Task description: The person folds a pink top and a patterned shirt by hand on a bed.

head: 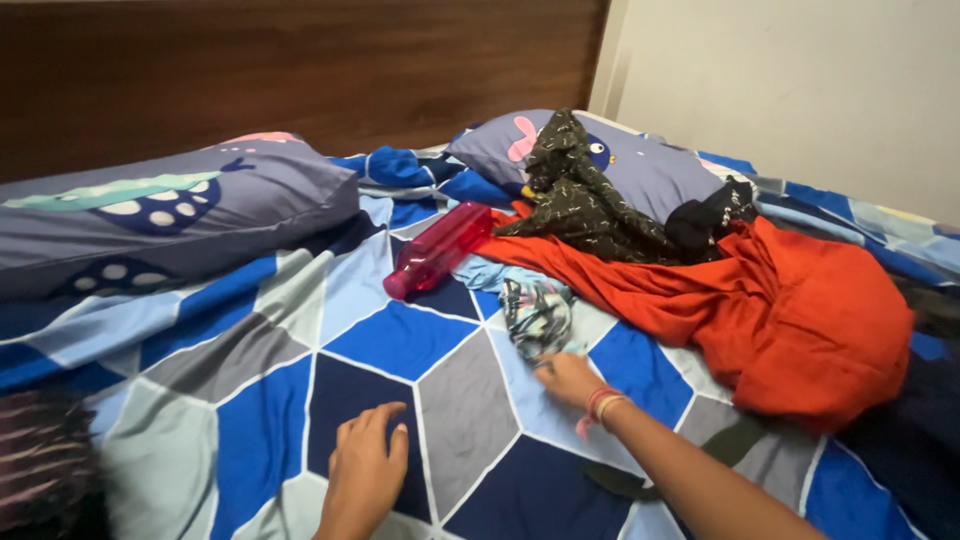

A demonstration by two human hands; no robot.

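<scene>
While my right hand (568, 378) pinches the edge of the small patterned cloth (538, 316) lying crumpled mid-bed, my left hand (365, 470) rests flat and open on the bedsheet (400, 340), holding nothing. Risk I'm watching: the smooth pink bottle (438, 250) lies on its side just beside the cloth, so a tug could roll it. Soft orange garment (790, 320) is heaped close by and could snag. Sheet is geometric blue, grey, slightly wrinkled; pillows (180, 215) look plump
</scene>
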